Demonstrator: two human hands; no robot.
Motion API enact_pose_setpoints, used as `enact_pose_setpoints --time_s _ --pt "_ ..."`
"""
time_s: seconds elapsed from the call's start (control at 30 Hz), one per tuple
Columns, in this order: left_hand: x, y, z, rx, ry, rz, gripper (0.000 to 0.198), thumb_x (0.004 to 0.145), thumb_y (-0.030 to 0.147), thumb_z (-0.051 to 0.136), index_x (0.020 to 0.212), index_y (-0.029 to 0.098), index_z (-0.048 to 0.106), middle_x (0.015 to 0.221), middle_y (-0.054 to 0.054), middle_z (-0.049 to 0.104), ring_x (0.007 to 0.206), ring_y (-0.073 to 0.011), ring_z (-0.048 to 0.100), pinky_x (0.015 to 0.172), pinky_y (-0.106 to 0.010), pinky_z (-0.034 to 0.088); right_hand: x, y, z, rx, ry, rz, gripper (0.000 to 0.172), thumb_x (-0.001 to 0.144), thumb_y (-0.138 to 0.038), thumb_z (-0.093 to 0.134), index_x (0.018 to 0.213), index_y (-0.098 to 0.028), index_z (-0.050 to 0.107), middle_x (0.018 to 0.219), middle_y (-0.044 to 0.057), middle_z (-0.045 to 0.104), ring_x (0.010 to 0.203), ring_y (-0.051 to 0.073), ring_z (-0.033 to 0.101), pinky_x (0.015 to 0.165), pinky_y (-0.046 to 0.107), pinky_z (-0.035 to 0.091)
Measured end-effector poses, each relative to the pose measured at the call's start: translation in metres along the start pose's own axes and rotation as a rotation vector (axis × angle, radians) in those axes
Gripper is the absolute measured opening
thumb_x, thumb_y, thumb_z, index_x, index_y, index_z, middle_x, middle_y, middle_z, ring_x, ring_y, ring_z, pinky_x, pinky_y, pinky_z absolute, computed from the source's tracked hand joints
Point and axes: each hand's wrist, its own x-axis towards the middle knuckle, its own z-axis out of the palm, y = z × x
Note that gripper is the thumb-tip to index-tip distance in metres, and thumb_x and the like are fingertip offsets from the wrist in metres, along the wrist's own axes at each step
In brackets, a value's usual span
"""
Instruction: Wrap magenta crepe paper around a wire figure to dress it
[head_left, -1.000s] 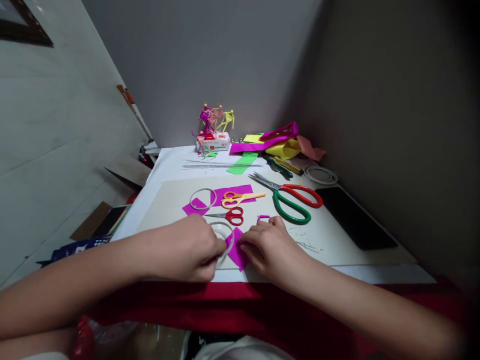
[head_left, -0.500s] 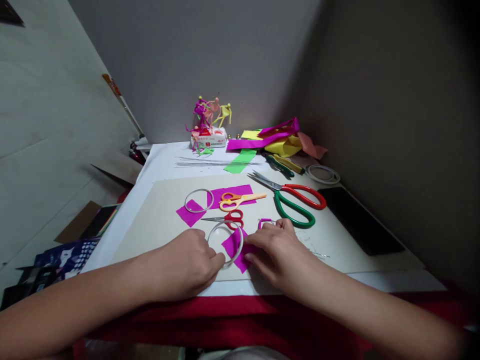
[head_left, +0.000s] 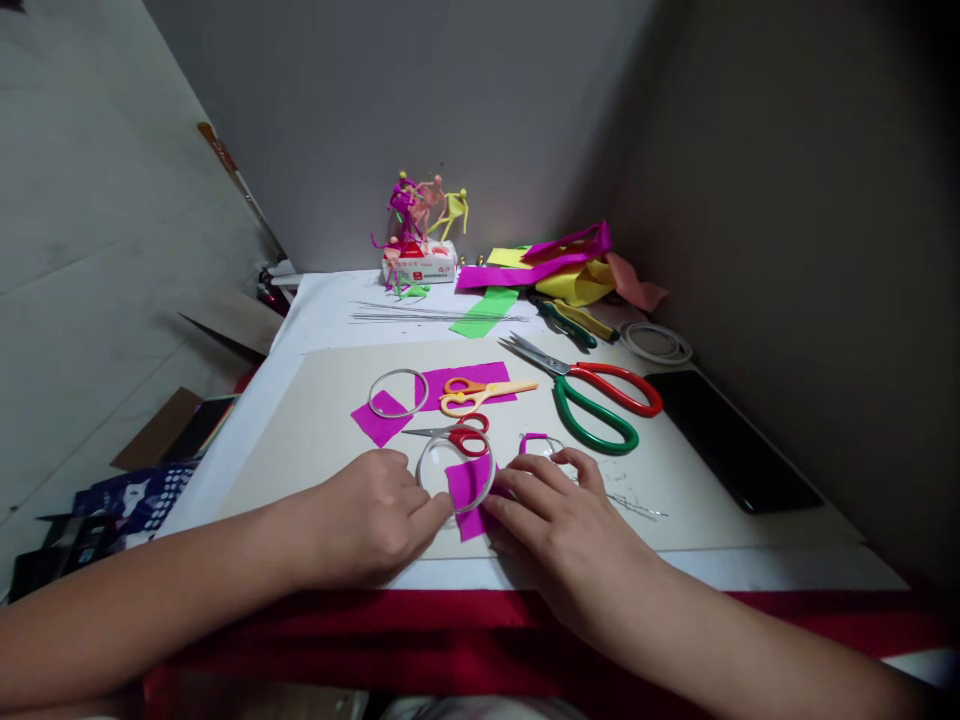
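Observation:
My left hand (head_left: 386, 520) is closed, its thumb and finger pinching the near-left edge of a thin whitish ring (head_left: 493, 470) that looks like a narrow tape roll. Partly behind and below that ring is a small magenta paper piece (head_left: 472, 525). On its right edge are the fingers of my right hand (head_left: 566, 515), with a bit of magenta showing between them. Just beyond those fingertips lies a bent wire shape partly wrapped in magenta (head_left: 534, 437). Small red-handled scissors (head_left: 471, 437) touch the ring's far side in this view.
Orange-and-yellow scissors (head_left: 480, 392) rest on a magenta strip (head_left: 431, 390); left of them is another ring (head_left: 370, 400). Large scissors (head_left: 592, 435) and a black phone (head_left: 731, 440) lie right. Behind are wires (head_left: 397, 314), pliers (head_left: 574, 325), coloured paper (head_left: 577, 285) and small figures (head_left: 427, 210) on a box.
The magenta piece has turned a little more upright under the ring. My right hand has shifted slightly right, its fingers more spread. The camera view has shifted a little.

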Motion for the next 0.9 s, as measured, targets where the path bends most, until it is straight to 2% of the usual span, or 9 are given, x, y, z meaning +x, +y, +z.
enact_pose_setpoints --time_s 0.17,0.4,0.6,0.8,0.9 --pt "0.002 -0.001 0.001 0.027 0.038 -0.031 0.009 0.083 0.009 0.05 0.082 0.014 0.057 0.05 0.002 0.052 0.043 -0.0148 0.045 0.045 -0.033 0.033 0.003 0.0 0.001 -0.021 0.004 0.01 0.026 0.087 -0.024 0.052 0.112 -0.026 0.059 0.119 0.006 0.06 0.114 0.027 0.046 0.097 0.047 0.02" --pt "-0.002 0.0 0.0 -0.109 0.049 -0.146 0.011 0.086 0.014 0.049 0.085 0.015 0.06 0.05 0.002 0.053 0.043 -0.0156 0.044 0.045 -0.035 0.031 0.006 0.001 0.005 -0.091 0.011 0.049 0.032 0.089 -0.039 0.054 0.117 -0.023 0.058 0.12 0.007 0.061 0.114 0.029 0.047 0.097 0.049 0.02" --pt "0.0 0.003 0.005 -0.105 0.062 -0.122 0.011 0.086 0.013 0.048 0.086 0.015 0.059 0.05 0.002 0.054 0.043 -0.0147 0.046 0.046 -0.033 0.031 0.011 0.003 0.004 -0.125 0.026 0.049 0.033 0.088 -0.043 0.055 0.111 -0.021 0.059 0.118 0.007 0.062 0.114 0.029 0.047 0.096 0.049 0.021" --pt "0.001 0.006 0.015 -0.07 0.14 -0.075 0.009 0.085 0.013 0.049 0.09 0.014 0.056 0.047 0.003 0.053 0.04 -0.0137 0.045 0.044 -0.031 0.029 0.018 0.007 0.002 -0.146 0.006 0.061 0.037 0.087 -0.047 0.054 0.111 -0.019 0.059 0.119 0.01 0.061 0.115 0.031 0.045 0.097 0.051 0.021" --pt "0.002 0.007 0.018 -0.052 0.143 -0.079 0.012 0.083 0.01 0.048 0.091 0.013 0.055 0.047 0.004 0.053 0.04 -0.0138 0.046 0.043 -0.031 0.03 0.016 0.007 0.002 -0.134 0.034 0.049 0.033 0.089 -0.045 0.051 0.109 -0.02 0.06 0.118 0.01 0.061 0.116 0.03 0.045 0.098 0.05 0.02"
